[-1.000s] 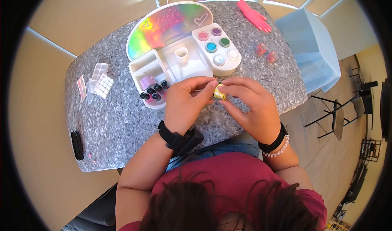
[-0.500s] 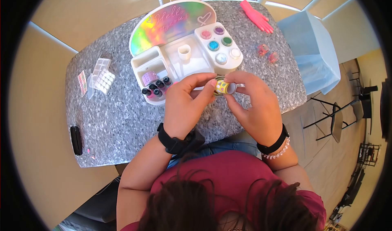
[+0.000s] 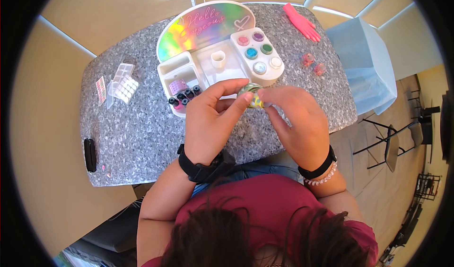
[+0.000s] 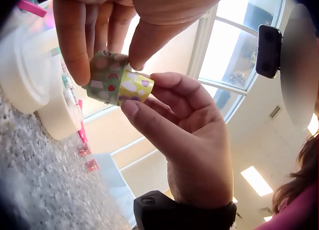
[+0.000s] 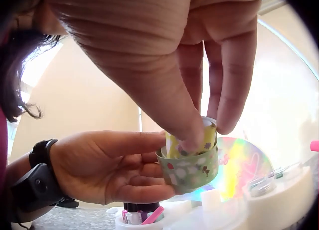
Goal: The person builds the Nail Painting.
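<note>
Inner cylinder (image 5: 174, 148) inside outer cylinder (image 5: 187, 174), between left hand (image 3: 206, 125) and right hand (image 3: 302, 120)!

And behind them on the table (image 3: 142, 144), organizer (image 3: 265, 81): bottles (image 3: 189, 93) in its left section, jars (image 3: 251, 53) in its right! Out left, sheet (image 3: 101, 90) beside case (image 3: 124, 73); far right, glove (image 3: 302, 23) behind two objects (image 3: 308, 59).

Grn tube (image 4: 104, 79) is showing red/wht prints; ylw tube (image 4: 135, 86) is showing purple/wht motifs; tabletop (image 3: 137, 139) is showing gry speckle; display panel (image 3: 189, 36) is shimmering rainbow.
</note>
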A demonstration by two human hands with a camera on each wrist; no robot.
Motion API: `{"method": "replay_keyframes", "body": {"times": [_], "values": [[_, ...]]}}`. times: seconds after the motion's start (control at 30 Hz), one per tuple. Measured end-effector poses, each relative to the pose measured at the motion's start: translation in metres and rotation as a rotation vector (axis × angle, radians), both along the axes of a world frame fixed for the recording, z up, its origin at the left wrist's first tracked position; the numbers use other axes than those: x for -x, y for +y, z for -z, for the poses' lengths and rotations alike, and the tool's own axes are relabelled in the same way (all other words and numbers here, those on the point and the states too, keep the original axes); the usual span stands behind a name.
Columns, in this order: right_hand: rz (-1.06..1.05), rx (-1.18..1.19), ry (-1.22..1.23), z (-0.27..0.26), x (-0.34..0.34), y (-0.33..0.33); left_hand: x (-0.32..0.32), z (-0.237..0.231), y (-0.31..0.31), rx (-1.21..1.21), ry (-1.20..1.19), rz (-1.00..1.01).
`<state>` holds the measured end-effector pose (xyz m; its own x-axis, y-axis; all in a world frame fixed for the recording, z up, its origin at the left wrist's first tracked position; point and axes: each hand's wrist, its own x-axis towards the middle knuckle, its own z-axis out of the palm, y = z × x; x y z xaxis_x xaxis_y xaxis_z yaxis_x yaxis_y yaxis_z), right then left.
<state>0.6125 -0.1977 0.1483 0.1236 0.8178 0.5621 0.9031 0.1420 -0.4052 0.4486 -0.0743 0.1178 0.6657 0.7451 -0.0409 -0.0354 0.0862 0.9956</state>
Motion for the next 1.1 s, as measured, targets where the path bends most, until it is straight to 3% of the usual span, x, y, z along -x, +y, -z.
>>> {"method": "replay_keyframes", "body": {"times": [0.1, 0.2, 0.27, 0.37, 0.6, 0.7, 0.77, 0.83, 0.97, 1.03, 1.1], "values": [[-0.087, -0.034, -0.064, 0.003, -0.003, 0.001, -0.001, 0.000, -0.003, -0.023, -0.021, -0.018], [-0.046, -0.048, -0.012, 0.002, 0.002, -0.001, 0.000, 0.002, -0.005, 0.045, -0.043, 0.013], [0.035, 0.000, 0.161, 0.003, 0.005, -0.004, -0.002, 0.000, -0.007, 0.022, -0.052, 0.034], [0.050, 0.019, 0.178, -0.001, 0.006, -0.006, -0.003, 0.000, -0.010, 0.036, -0.069, 0.046], [0.024, -0.058, 0.010, -0.006, -0.006, -0.006, -0.003, 0.002, -0.009, 0.044, -0.032, 0.055], [-0.005, -0.113, 0.102, -0.004, -0.030, -0.003, -0.004, 0.011, -0.006, 0.119, -0.085, 0.022], [0.271, -0.097, 0.220, 0.001, -0.065, -0.001, -0.004, 0.012, -0.001, 0.124, -0.074, 0.031], [0.416, -0.038, 0.003, 0.011, -0.113, -0.001, -0.003, 0.019, 0.002, 0.083, -0.007, 0.025], [0.477, 0.164, -0.084, 0.061, -0.186, -0.004, -0.005, 0.016, 0.005, 0.138, 0.016, 0.130], [0.495, 0.298, 0.229, 0.067, -0.190, 0.001, -0.008, 0.018, 0.003, 0.222, -0.040, 0.116], [0.508, 0.335, 0.218, 0.064, -0.186, 0.002, -0.010, 0.021, 0.004, 0.243, -0.052, 0.115]]}}
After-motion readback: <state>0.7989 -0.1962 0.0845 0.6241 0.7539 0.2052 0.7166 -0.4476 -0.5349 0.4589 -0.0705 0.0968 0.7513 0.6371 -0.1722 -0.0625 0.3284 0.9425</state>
